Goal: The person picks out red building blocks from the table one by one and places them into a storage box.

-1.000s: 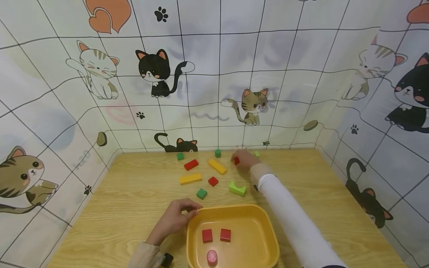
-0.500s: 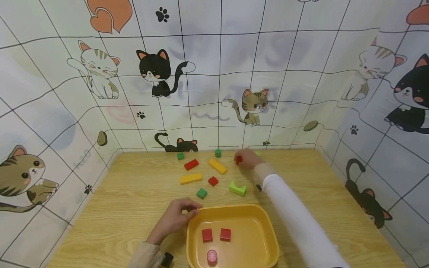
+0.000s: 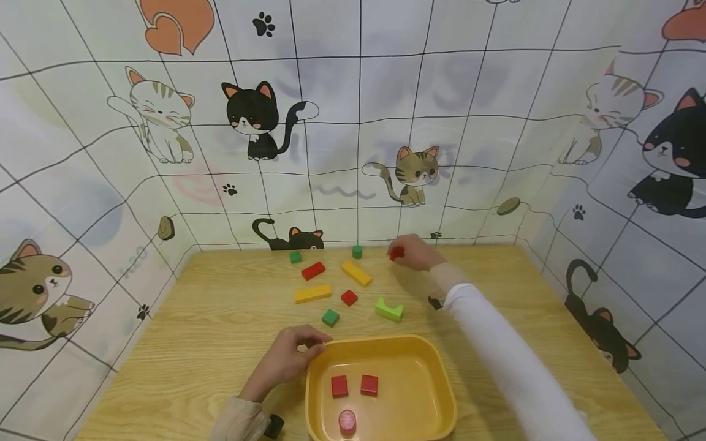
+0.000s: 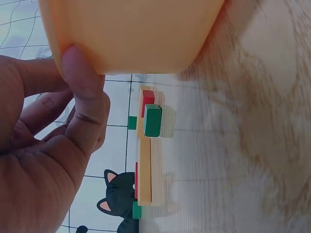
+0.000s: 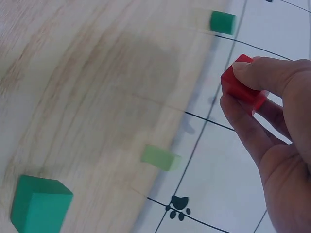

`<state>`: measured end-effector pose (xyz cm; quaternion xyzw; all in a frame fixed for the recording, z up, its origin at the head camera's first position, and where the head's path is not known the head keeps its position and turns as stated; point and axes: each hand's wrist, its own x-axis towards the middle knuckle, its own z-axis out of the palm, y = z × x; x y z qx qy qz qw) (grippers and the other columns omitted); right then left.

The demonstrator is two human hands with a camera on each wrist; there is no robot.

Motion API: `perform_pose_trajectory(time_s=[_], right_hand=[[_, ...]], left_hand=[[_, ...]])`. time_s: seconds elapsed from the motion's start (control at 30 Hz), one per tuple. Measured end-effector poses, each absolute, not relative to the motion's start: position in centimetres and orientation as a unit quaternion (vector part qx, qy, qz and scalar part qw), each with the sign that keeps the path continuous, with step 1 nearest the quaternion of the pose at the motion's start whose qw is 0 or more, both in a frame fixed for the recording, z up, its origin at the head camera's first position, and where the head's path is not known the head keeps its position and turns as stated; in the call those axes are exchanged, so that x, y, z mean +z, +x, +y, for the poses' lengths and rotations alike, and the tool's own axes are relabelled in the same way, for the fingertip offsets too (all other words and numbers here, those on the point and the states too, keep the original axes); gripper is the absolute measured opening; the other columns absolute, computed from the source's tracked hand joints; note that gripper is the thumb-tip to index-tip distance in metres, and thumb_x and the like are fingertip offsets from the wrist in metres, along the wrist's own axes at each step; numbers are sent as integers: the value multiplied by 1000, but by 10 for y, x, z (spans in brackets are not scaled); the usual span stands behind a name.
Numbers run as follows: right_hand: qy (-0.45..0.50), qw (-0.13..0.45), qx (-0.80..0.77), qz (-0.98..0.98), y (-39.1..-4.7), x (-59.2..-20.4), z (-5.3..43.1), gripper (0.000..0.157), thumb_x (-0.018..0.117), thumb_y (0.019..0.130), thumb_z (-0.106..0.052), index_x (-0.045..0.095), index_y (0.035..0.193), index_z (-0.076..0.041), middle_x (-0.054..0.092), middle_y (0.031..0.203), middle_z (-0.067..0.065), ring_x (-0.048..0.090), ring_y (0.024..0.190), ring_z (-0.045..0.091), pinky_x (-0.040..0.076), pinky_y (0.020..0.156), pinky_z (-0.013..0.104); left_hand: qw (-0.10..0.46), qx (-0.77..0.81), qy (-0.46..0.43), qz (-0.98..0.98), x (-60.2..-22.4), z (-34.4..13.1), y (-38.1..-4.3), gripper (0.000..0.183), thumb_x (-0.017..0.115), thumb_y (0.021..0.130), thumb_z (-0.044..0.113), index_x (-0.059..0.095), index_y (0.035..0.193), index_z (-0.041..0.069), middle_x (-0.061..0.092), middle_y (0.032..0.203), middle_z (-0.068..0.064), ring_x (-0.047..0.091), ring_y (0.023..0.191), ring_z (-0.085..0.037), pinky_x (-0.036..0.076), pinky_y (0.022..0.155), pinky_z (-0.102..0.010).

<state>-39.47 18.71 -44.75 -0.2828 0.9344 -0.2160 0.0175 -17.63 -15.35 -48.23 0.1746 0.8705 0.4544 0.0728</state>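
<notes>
My right hand pinches a red block between thumb and fingers, held above the far side of the table. Below it in the right wrist view lie a light green block and a darker green block. My left hand grips the near-left corner of a yellow tray, its thumb on the rim. Inside the tray are two red square blocks and a red round block.
Several blocks lie between tray and back wall: yellow bars, a red bar, a red block, a green block, a green cylinder, a notched light green block. Cat-printed cloth surrounds the table.
My right hand has moved slightly right and upward with the red block. The left hand stays on the tray's rim, and the tray's contents look the same.
</notes>
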Motion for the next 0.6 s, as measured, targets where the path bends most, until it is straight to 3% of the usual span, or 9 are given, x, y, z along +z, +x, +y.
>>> perform_pose_trajectory(time_s=[0.37, 0.6], right_hand=[[-305, -1, -238, 922, -376, -419, 183, 18, 73, 91, -2, 73, 109, -8, 71, 104, 8, 64, 95, 22, 57, 91, 41], [-337, 0, -253, 907, -354, -402, 175, 20, 72, 92, -1, 74, 110, -10, 70, 106, 6, 66, 97, 21, 59, 91, 38]], left_hand=[[77, 454, 170, 871, -480, -152, -176, 17, 67, 98, 10, 79, 111, 11, 76, 105, 0, 67, 97, -16, 56, 82, -27], [80, 453, 169, 871, -482, -153, -177, 17, 67, 98, 11, 79, 111, 12, 76, 107, -3, 67, 100, -18, 57, 86, -36]])
